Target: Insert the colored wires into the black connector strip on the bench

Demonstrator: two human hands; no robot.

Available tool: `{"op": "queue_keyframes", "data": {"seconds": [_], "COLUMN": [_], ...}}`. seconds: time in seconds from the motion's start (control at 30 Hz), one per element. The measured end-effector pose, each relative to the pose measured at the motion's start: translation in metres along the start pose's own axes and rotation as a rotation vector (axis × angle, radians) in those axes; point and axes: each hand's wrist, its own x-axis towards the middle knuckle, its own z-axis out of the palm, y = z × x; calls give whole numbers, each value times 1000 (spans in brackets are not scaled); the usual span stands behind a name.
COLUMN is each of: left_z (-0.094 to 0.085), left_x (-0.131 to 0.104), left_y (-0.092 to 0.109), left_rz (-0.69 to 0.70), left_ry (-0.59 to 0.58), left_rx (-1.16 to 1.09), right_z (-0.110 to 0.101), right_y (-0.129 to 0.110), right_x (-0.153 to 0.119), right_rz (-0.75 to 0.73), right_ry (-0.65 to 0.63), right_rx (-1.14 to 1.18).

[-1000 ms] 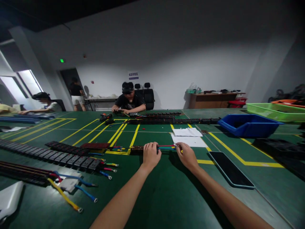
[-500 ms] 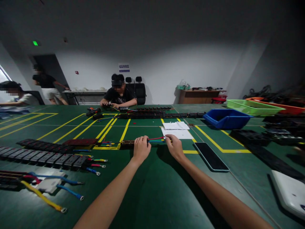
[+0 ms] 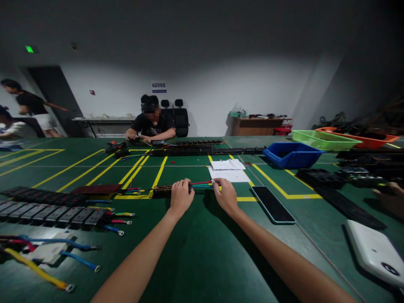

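Observation:
My left hand (image 3: 182, 195) is closed over the right end of a dark, narrow strip (image 3: 162, 191) with brown-gold edges that lies on the green table. Red, blue and yellow-green wires (image 3: 202, 184) run out from under its fingers to the right. Their tips end at my right hand (image 3: 226, 195), whose thumb and fingers are pinched around the wire ends; the exact grip is partly hidden. White paper sheets (image 3: 229, 170) lie just beyond the right hand. To its right rests a phone (image 3: 273, 205) with a dark screen.
At left lie black module strips (image 3: 53, 213) and wires with ring lugs (image 3: 70, 288). A blue bin (image 3: 292, 155), green basket (image 3: 325, 140) and white device (image 3: 375, 252) are on the right. Another person's hand (image 3: 391, 198) shows at the right edge. A co-worker (image 3: 153, 122) sits opposite.
The whole view has shifted, so table items appear further left. Both hands keep nearly the same hold on the strip and wires. More of another person's hand shows at the right edge.

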Motion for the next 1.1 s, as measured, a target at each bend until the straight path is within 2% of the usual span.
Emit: {"op": "queue_keyframes", "data": {"seconds": [0.2,0.33,0.4,0.57,0.73,0.77,0.83,0.9,1.03,1.1], "left_z": [-2,-5,-9,-17,-16,-15,-13,-11,-11,-12], "left_x": [1,3,3,-3,-11,-12,-14,-15,-13,-11], "left_y": [0,-1,0,9,21,23,25,26,26,25], "left_rz": [-47,-121,-105,62,484,550,595,521,215,113], "left_ry": [37,41,63,118,-125,-167,-210,-193,-67,-13], "left_rx": [-56,-143,-144,17,112,114,108,105,167,201], "right_z": [0,-3,-5,-7,-6,-5,-5,-5,-5,-5], "right_y": [0,-3,-5,-6,-6,-6,-6,-6,-5,-5], "right_x": [1,1,0,0,1,1,1,1,1,1], "right_rz": [81,49,37,50,67,64,60,59,57,59], "right_ry": [-36,43,109,185,171,166,155,143,123,115], "right_rx": [-28,42,73,117,111,108,103,105,108,104]}}
